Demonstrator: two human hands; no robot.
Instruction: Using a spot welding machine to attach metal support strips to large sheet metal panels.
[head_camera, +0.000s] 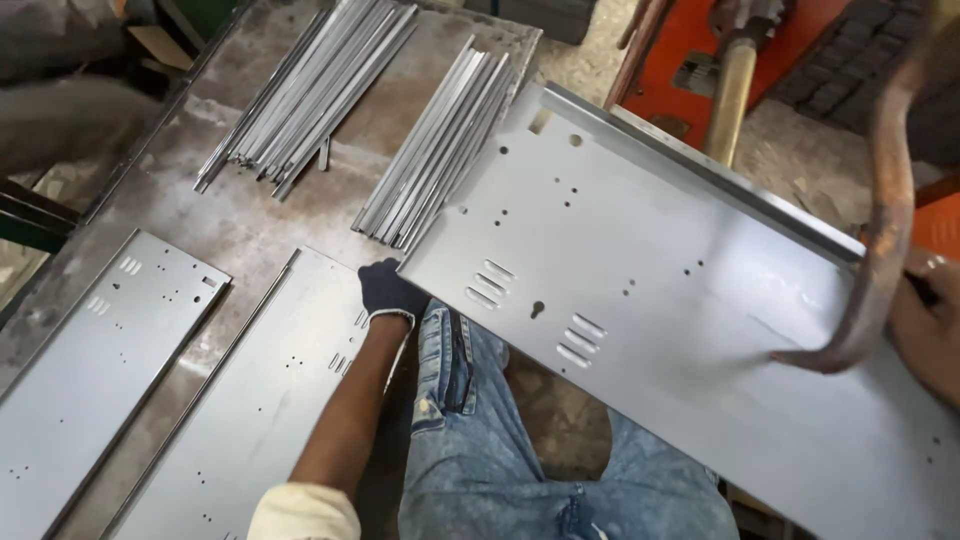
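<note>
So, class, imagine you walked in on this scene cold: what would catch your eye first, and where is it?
A large grey sheet-metal panel with slots and punched holes fills the centre and right, tilted over the person's jeans. The gloved left hand grips its lower left corner, while the right hand is at the far right edge beside a curved rusty arm whose tip meets the panel. Two bundles of thin metal strips lie on the bench behind.

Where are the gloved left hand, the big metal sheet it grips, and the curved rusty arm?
left hand (388, 292), head view, back of the dark glove.
metal sheet (660, 300), head view, bare flat face near the middle.
rusty arm (885, 225), head view, middle of the curved bar.
</note>
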